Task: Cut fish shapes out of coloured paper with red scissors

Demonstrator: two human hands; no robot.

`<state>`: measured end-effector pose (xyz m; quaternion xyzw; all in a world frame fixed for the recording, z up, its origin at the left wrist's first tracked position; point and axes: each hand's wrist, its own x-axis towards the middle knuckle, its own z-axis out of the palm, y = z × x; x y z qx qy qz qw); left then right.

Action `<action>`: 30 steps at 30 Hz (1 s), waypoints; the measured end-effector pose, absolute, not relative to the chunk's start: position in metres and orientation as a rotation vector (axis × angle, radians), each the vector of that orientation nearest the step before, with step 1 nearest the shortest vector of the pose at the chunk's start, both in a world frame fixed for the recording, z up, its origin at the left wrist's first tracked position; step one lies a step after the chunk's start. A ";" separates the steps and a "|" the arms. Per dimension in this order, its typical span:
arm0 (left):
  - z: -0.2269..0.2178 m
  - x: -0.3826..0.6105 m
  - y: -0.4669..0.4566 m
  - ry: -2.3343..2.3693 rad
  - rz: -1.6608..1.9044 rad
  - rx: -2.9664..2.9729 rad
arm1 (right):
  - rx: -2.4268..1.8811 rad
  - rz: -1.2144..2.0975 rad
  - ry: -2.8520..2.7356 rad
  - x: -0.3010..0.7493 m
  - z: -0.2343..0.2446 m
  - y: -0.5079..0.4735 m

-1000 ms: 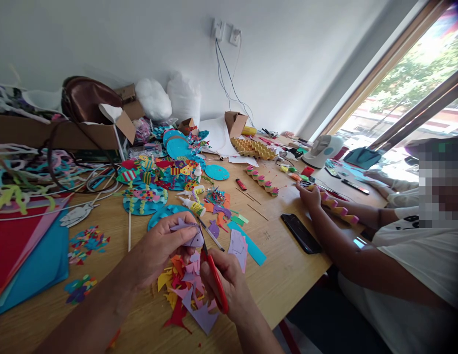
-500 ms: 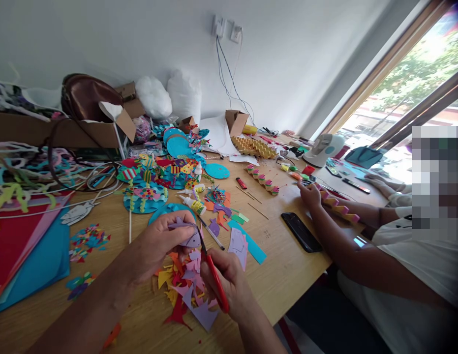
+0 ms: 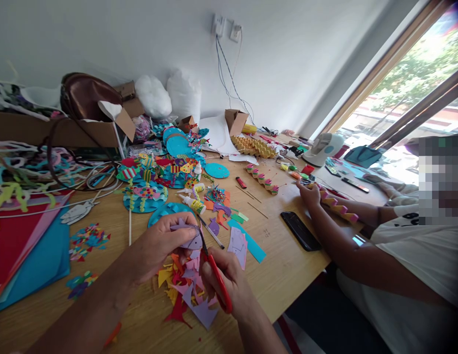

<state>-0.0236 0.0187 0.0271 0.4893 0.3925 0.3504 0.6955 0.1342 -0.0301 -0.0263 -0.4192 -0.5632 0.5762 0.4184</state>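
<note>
My left hand (image 3: 164, 243) pinches a small piece of purple paper (image 3: 191, 240) with a drawn outline on it. My right hand (image 3: 229, 280) is wrapped round the red handles of a pair of scissors (image 3: 218, 280). Their blades meet the right edge of the purple paper. Below both hands lies a heap of coloured paper scraps (image 3: 180, 292), in red, orange, yellow, pink and purple. A pen (image 3: 213, 235) rests just beyond the scissors. Right of it are a purple paper piece with a drawing (image 3: 236, 246) and a blue paper strip (image 3: 253, 246).
Glue bottles (image 3: 194, 203) and paper-fish decorations (image 3: 155, 174) stand behind my hands. Coloured sheets (image 3: 40, 246) lie at the left. At the right, a black phone (image 3: 300, 231) lies near a co-worker's hand (image 3: 309, 194), which holds a pink-and-yellow carton strip (image 3: 335, 206).
The scissors and my right hand have shifted very slightly right and down, and the purple paper has tilted a little. The co-worker's head and body have moved slightly.
</note>
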 end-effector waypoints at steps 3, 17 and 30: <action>0.028 -0.022 0.018 0.889 0.771 1.093 | -1.062 1.485 -1.392 0.135 -0.026 -0.031; 0.028 -0.019 0.019 0.910 0.747 1.059 | -1.090 1.293 -1.589 0.142 -0.023 -0.028; 0.028 -0.020 0.022 0.905 0.730 1.040 | -1.129 1.342 -1.525 0.143 -0.024 -0.027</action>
